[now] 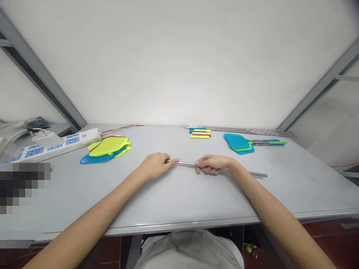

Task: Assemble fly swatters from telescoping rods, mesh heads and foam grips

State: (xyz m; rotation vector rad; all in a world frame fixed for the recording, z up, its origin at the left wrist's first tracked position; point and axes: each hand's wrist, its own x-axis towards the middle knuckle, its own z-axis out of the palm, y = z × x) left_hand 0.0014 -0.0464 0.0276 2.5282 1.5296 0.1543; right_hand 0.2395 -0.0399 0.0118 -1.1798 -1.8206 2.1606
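A thin metal rod (185, 163) lies level between my two hands, just over the table. Thumb and fingers of my left hand (155, 164) pinch it near its left end. My right hand (214, 163) is closed around it farther along, palm partly turned up. Beyond my right wrist a grey metal length (259, 174) shows; whether it is the same rod is hidden by the wrist. Behind my hands lie several coloured plastic handle sleeves (199, 136) in a row. To the right are fly swatters (238, 142) with blue and green mesh heads and metal shafts.
Loose mesh swatter heads (109, 146), yellow, red-edged and blue, are piled at the left. A white power strip (84, 137) with plugs and cords runs beside them. A bundle of long metal rods (252, 131) lies along the back wall. The table's front edge (179, 226) is near my body.
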